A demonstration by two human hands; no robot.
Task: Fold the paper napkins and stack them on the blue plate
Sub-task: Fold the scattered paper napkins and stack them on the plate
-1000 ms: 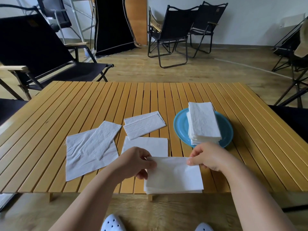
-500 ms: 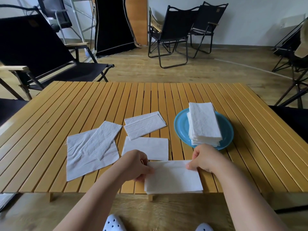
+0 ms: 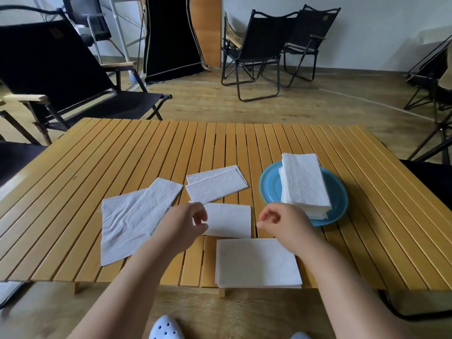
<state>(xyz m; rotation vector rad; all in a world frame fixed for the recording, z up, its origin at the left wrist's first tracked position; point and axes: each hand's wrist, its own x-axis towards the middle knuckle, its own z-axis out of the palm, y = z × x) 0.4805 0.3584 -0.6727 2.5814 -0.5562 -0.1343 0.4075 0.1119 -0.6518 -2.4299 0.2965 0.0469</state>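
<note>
A folded napkin [image 3: 258,263] lies flat at the slatted table's [image 3: 97,167] near edge. Just beyond it, the left hand [image 3: 182,225] and right hand [image 3: 285,223] hover loosely curled, holding nothing. Farther right, the blue plate [image 3: 269,187] carries a napkin stack [image 3: 304,184].

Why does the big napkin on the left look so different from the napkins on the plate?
The big napkin lies flat on the table, spread wide and wrinkled, with a smaller napkin overlapping it. The stack sits on the blue plate, many narrow folded napkins piled neatly. Both are white paper.
</note>
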